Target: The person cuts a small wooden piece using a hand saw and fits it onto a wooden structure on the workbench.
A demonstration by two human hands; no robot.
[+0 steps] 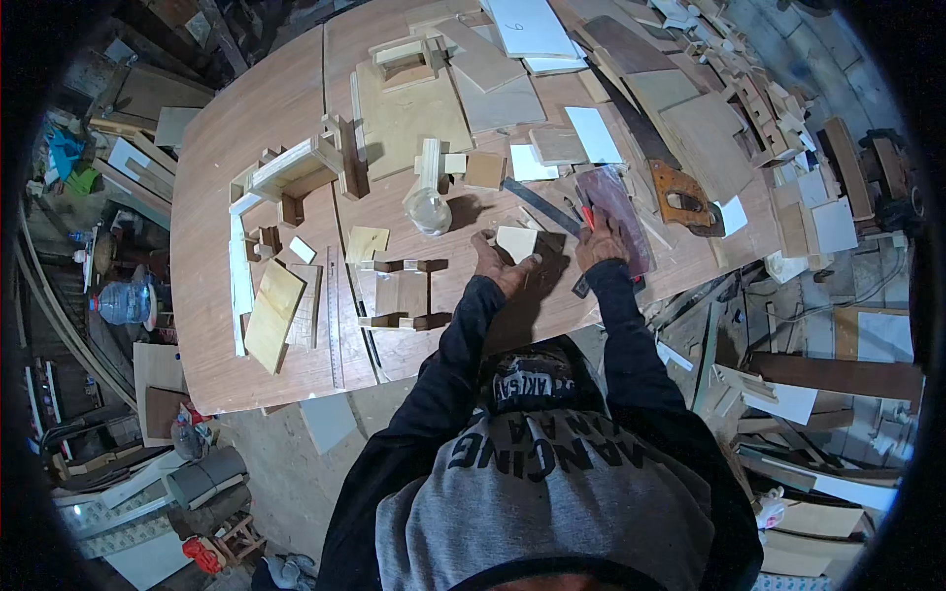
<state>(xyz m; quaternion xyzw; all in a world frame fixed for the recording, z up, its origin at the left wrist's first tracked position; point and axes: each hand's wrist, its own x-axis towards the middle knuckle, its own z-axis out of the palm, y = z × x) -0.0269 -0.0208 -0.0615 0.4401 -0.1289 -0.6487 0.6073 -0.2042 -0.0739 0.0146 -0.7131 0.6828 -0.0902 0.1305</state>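
Note:
Near the front edge of the table, my left hand (504,268) grips a small pale wooden block (516,242), thumb on its right side and fingers on its left. To its right, my right hand (602,244) rests over a dark reddish-brown board (628,225). A slim red pencil or pen (588,218) shows at its fingertips, apparently pinched there; its lower end is hidden. A dark metal blade-like square (540,205) lies slantwise between the two hands. Beyond my left hand stands a clear rounded container (429,213), close to a pale wooden piece (431,163).
A handsaw with an orange-brown handle (682,197) lies at the right. On the left are an open wooden frame (298,169), a small wooden assembly (402,294) and a plywood board (275,316). Offcuts (690,118) crowd the far right, with white sheets (533,30) at the back.

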